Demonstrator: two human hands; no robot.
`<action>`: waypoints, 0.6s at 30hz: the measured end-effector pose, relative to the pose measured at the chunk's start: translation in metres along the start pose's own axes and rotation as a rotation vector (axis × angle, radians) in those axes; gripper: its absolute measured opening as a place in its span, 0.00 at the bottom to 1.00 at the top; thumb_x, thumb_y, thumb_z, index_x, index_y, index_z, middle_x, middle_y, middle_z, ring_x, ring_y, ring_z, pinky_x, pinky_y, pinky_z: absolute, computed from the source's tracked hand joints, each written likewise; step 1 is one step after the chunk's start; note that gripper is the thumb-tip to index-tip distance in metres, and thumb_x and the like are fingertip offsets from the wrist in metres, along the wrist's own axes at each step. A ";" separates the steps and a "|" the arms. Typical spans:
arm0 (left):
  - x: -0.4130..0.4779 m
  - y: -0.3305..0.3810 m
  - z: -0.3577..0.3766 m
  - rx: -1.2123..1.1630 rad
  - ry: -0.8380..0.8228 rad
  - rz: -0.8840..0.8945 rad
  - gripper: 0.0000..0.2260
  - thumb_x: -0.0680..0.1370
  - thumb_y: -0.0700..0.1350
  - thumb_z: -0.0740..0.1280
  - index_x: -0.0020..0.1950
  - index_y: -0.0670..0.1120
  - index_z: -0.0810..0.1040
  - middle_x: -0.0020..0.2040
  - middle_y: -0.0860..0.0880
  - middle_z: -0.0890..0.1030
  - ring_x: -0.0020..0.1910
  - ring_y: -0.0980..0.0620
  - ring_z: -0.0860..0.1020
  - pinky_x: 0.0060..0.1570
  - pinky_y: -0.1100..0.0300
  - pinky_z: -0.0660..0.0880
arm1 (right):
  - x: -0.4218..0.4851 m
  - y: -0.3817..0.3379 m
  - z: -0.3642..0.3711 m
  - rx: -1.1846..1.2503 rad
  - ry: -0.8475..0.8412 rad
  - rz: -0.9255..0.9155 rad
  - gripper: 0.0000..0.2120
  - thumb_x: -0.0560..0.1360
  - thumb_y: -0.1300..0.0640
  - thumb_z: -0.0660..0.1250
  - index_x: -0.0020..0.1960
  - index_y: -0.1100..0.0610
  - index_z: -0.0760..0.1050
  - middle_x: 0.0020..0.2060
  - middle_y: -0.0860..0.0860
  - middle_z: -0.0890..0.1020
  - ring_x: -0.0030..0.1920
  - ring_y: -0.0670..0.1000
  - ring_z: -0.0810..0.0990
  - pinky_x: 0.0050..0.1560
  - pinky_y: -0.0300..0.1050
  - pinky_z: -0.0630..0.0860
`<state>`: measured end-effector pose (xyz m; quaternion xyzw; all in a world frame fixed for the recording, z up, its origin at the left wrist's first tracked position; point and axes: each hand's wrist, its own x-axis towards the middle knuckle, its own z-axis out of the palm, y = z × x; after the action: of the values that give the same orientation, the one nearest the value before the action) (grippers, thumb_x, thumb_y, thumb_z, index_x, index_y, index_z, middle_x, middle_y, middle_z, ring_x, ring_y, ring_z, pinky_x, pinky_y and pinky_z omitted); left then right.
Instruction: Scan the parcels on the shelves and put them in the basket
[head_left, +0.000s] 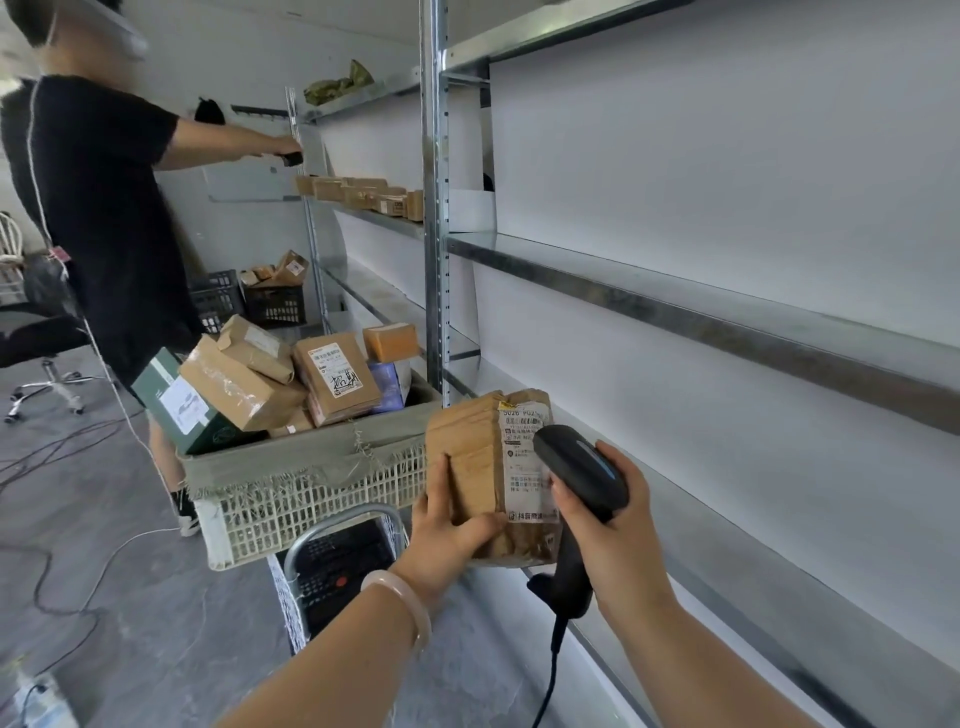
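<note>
Head view: at lower centre the left hand (444, 532) grips a brown taped cardboard parcel (467, 457) by its left edge. The right hand (623, 519) clasps a black corded handheld scanner (576, 467), whose head is just before the parcel's label. Beyond, one white plastic lattice basket (311, 499) holds at least six parcels. Grey metal shelves (675, 317) fill the right. The grey concrete floor (130, 597) lies open at the left. Two black plastic crates (275, 306) stand far back.

Both forearms reach forward; left hand (448, 527) grips parcel (475, 452); right hand (621, 525) curled round scanner (574, 465) handle
</note>
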<state>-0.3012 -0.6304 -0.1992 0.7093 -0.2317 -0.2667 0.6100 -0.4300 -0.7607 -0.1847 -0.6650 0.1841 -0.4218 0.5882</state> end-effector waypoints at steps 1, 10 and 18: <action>0.001 -0.001 0.001 -0.055 -0.010 0.000 0.60 0.53 0.63 0.77 0.79 0.66 0.46 0.74 0.51 0.57 0.73 0.44 0.63 0.70 0.44 0.68 | 0.000 0.000 -0.002 -0.001 -0.008 -0.006 0.27 0.70 0.50 0.77 0.60 0.31 0.67 0.56 0.36 0.78 0.57 0.40 0.79 0.53 0.41 0.79; -0.009 -0.011 0.008 -0.374 -0.053 -0.070 0.54 0.56 0.57 0.79 0.76 0.68 0.52 0.64 0.51 0.79 0.51 0.54 0.84 0.41 0.58 0.79 | 0.007 -0.014 -0.009 -0.070 -0.113 -0.067 0.28 0.71 0.54 0.76 0.62 0.34 0.66 0.52 0.26 0.75 0.55 0.31 0.76 0.45 0.25 0.74; -0.009 -0.005 0.018 -0.398 -0.095 0.054 0.42 0.64 0.42 0.76 0.71 0.66 0.60 0.58 0.53 0.84 0.52 0.52 0.84 0.43 0.61 0.80 | 0.001 -0.008 -0.016 -0.118 -0.180 -0.092 0.30 0.70 0.55 0.76 0.62 0.32 0.67 0.56 0.28 0.74 0.60 0.36 0.75 0.54 0.37 0.78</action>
<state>-0.3199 -0.6369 -0.2054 0.5551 -0.2218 -0.3238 0.7333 -0.4440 -0.7699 -0.1770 -0.7414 0.1245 -0.3754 0.5421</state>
